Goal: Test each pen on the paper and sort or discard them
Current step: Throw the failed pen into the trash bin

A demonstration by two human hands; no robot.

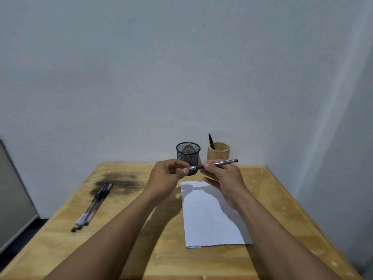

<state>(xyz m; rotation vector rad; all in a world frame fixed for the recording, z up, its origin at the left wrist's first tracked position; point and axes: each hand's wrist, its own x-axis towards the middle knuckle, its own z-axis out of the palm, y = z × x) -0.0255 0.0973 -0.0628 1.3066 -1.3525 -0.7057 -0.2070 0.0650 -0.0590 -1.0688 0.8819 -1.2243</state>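
The pen (210, 165) is held in the air between both hands, above the far end of the paper (212, 215) and in front of the mesh cup (188, 153). Its long axis runs left to right, with the right end a little higher. The left hand (165, 178) pinches the left end with thumb and fingertip. The right hand (224, 176) curls round the barrel just beside it, and the rest of the barrel juts out past it to the right.

The dark grip section lies near the left end, so that is probably the capped tip, and the pull would run along the pen's own line. Whether the cap is coming off or going on I cannot tell.

The paper lies right of centre on the tabletop (141, 249), directly below the right hand. That hand is the nearer one and looks best placed to write the test stroke. It would first have to swing the pen from level to tip-down.

The mesh cup and the bamboo cup (219, 153) stand side by side at the far edge, and the bamboo cup holds one black pen (211, 141). The loose pens (92, 207) lie together near the left edge, well apart from both hands.
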